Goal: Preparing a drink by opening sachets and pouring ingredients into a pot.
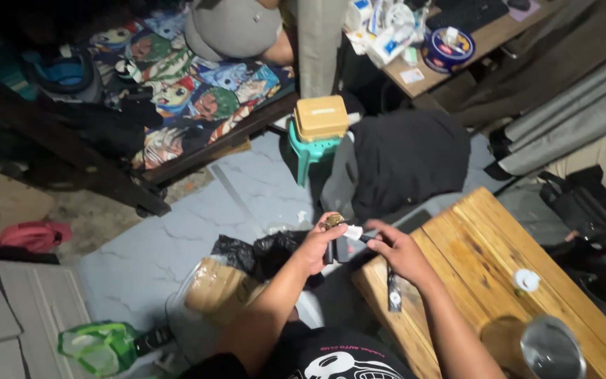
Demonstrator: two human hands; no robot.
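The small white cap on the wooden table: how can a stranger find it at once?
Start at the slatted wooden table on the right. Near its right side, above the shiny metal cup, lies the white cap. It is the only small round white thing on the boards.

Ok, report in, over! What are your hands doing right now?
Left hand gripping a small brassy metal piece. Right hand pinching a small white bit beside it. Both up over the wooden table edge. Nothing between them.
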